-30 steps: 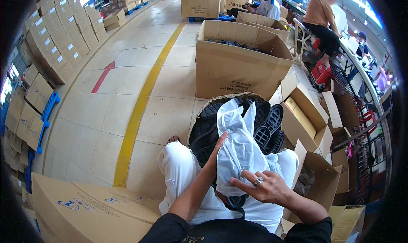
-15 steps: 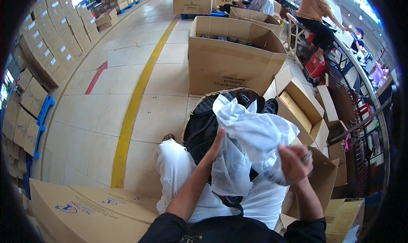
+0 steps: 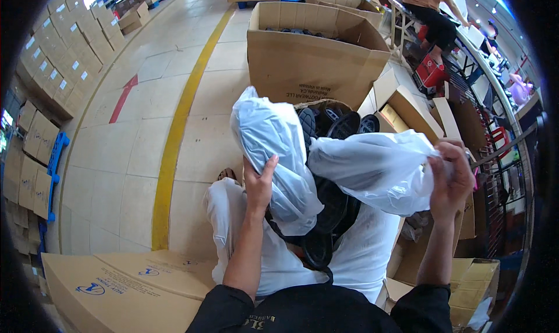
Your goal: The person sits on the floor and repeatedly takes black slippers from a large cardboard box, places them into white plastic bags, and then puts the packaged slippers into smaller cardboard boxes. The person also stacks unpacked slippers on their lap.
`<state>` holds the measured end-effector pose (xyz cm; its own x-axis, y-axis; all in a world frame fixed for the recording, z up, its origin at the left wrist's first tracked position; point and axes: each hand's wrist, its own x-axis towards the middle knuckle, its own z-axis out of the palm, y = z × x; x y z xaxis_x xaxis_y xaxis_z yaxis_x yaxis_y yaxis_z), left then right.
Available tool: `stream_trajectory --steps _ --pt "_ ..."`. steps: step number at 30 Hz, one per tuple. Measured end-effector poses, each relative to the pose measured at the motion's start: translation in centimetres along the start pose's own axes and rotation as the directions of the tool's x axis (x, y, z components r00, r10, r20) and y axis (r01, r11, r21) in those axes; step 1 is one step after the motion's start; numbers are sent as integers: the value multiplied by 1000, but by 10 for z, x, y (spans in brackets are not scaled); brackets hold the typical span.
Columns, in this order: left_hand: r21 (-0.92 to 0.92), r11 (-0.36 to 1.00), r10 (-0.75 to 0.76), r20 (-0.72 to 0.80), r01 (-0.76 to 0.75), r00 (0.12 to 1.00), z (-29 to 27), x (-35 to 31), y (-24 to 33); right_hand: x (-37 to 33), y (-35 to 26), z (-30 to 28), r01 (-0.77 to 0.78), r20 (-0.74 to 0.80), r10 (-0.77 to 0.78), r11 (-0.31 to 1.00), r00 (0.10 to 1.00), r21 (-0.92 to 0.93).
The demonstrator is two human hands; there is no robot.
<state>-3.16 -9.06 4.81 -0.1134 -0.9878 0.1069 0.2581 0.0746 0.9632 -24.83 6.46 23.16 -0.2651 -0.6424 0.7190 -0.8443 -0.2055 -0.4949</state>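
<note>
Cardboard boxes (image 3: 308,59) ring the tiled floor (image 3: 145,129) where you sit, your left hand (image 3: 260,181) gripping one bagged shoe (image 3: 273,152) and your right hand (image 3: 451,178) pinching another bag (image 3: 372,167) over your lap.

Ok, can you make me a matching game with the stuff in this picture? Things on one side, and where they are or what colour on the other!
Things:
1. left hand
2. right hand
3. black shoes
4. floor stripe

Places or colours:
A. yellow
B. piled in a basket on the person's lap
C. gripping the end of the white bag that stretches sideways
D. pressed on the white bag that stands upright

Pairs: 1-D, 2-C, 3-B, 4-A
</note>
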Motion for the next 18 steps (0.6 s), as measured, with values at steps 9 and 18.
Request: stream_trajectory --steps 9,18 --pt "-95 993 90 226 -69 970 9 -16 6 9 30 -54 139 -294 -339 831 894 -538" --pt "-85 996 52 444 -16 895 25 -33 3 42 3 57 -479 593 275 851 756 215"
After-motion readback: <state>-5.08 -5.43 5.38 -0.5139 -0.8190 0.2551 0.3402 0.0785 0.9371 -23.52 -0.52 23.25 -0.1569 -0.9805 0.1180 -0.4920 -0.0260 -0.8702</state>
